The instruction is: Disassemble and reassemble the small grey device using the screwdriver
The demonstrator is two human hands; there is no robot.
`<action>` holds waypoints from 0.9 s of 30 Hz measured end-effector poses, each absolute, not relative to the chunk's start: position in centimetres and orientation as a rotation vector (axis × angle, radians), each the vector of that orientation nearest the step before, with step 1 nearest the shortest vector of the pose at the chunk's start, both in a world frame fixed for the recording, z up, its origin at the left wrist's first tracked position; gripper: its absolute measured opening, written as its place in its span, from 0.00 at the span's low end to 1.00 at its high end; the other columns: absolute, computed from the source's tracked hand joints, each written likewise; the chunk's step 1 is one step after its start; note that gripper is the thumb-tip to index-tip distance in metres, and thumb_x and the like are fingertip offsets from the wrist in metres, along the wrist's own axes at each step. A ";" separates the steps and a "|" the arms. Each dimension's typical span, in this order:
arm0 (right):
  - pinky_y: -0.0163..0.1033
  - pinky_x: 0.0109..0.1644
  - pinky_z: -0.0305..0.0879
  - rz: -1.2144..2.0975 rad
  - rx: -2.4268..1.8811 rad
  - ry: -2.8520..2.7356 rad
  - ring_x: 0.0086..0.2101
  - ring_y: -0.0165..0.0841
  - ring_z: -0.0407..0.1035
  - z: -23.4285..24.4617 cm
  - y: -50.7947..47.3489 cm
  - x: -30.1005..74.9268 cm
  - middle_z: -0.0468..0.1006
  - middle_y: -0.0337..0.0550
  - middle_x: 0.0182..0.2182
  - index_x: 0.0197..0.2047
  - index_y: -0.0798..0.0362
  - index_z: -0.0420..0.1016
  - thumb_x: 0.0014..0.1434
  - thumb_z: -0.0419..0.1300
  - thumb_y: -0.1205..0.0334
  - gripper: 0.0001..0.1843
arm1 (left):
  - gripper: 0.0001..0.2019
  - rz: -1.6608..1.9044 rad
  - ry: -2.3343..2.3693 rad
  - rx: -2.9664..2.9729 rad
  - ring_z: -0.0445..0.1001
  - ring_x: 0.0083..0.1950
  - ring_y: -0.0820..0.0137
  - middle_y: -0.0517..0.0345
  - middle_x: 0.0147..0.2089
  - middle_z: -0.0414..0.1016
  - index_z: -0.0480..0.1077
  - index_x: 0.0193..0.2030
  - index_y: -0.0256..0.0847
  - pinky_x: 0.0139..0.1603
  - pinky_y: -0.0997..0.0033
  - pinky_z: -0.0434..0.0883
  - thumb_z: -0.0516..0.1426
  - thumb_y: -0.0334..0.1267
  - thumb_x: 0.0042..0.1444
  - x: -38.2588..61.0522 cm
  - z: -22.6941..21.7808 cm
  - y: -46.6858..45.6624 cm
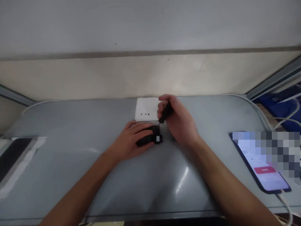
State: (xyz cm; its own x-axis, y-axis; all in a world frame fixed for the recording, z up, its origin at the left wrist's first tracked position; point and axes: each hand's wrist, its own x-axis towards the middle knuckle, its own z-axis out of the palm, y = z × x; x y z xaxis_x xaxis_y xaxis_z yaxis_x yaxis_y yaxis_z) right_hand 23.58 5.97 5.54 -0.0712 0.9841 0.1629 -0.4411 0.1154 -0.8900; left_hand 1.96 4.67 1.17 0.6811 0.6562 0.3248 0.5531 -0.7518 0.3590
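Note:
A small black device (147, 139) with a white label lies on the grey table, partly covered by my fingers. My left hand (136, 138) rests over it from the left, its fingers wrapped around the body and holding it down. In my right hand (180, 122) is a black-handled screwdriver (166, 112), slanted down to the left. The thin shaft reaches the upper right part of the device, where the exact contact is too small to make out. Just behind lies a white paper pad (147, 106) with several tiny dark pieces (145, 114) in a row, probably screws.
A lit phone (265, 166) with a white cable (284, 204) lies at the right of the table (105, 194). At the left edge is a dark flat panel (15, 157) with a pale border. A pale wall (94, 77) rises behind the table.

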 end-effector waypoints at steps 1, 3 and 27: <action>0.38 0.39 0.68 1.352 -0.736 -1.027 0.33 0.30 0.69 5.5 5.9 23.6 0.72 0.38 0.32 0.39 0.47 0.74 0.64 0.63 0.36 0.21 | 0.10 0.650 0.977 2.661 0.78 0.63 0.59 0.53 0.65 0.79 0.78 0.52 0.49 0.67 0.52 0.65 0.63 0.45 0.67 2.0 1.2 4.7; 0.38 0.39 0.68 1.345 -0.752 -1.032 0.32 0.29 0.69 5.4 5.8 23.7 0.72 0.37 0.32 0.35 0.47 0.68 0.61 0.67 0.37 0.23 | 0.11 0.638 0.984 2.659 0.78 0.63 0.59 0.53 0.65 0.78 0.78 0.53 0.50 0.67 0.52 0.66 0.62 0.45 0.67 2.0 1.2 4.7; 0.40 0.40 0.65 0.835 -1.114 -1.503 0.34 0.32 0.66 4.6 6.5 25.3 0.73 0.38 0.33 0.42 0.48 0.70 0.69 0.59 0.42 0.17 | 0.12 0.650 0.941 2.724 0.77 0.65 0.60 0.52 0.65 0.78 0.77 0.55 0.47 0.66 0.55 0.67 0.61 0.46 0.69 1.8 0.9 4.7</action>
State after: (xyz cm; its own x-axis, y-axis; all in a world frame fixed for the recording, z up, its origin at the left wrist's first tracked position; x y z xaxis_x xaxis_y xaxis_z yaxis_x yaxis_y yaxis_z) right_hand 25.26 6.47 4.59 -0.0280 0.9442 0.3283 0.2202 0.3262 -0.9193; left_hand 1.83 4.73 0.85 0.7032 0.6229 0.3429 0.5411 -0.7816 0.3102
